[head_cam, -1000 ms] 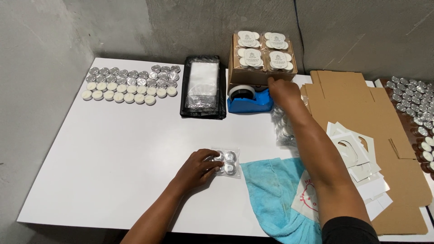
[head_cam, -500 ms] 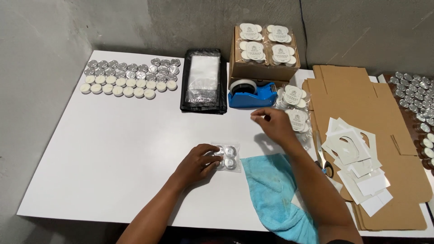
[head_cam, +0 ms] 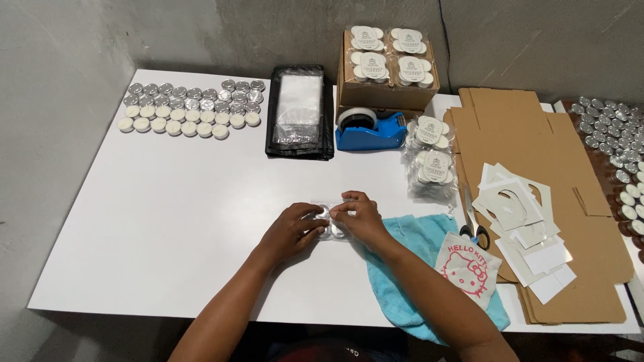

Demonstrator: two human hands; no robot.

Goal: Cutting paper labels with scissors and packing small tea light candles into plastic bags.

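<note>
My left hand (head_cam: 290, 230) and right hand (head_cam: 359, 218) meet over the small clear packet of candles (head_cam: 330, 224) on the white table (head_cam: 168, 221), fingers of both pinching it flat from either side. The blue towel (head_cam: 409, 258) lies just right of it. Farther off stand the tape dispenser (head_cam: 369, 131) and the cardboard box (head_cam: 388, 70); nothing blocks me.

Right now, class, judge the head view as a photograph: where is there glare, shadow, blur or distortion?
Head view: even, soft light; faint shadows under the left hand and right hand. Glare glints off the clear pack they pinch and off the bag stack. The table edges splay outward, a wide-lens effect. Focus is sharp centrally; the candles at the far right are cut off by the frame.
</note>
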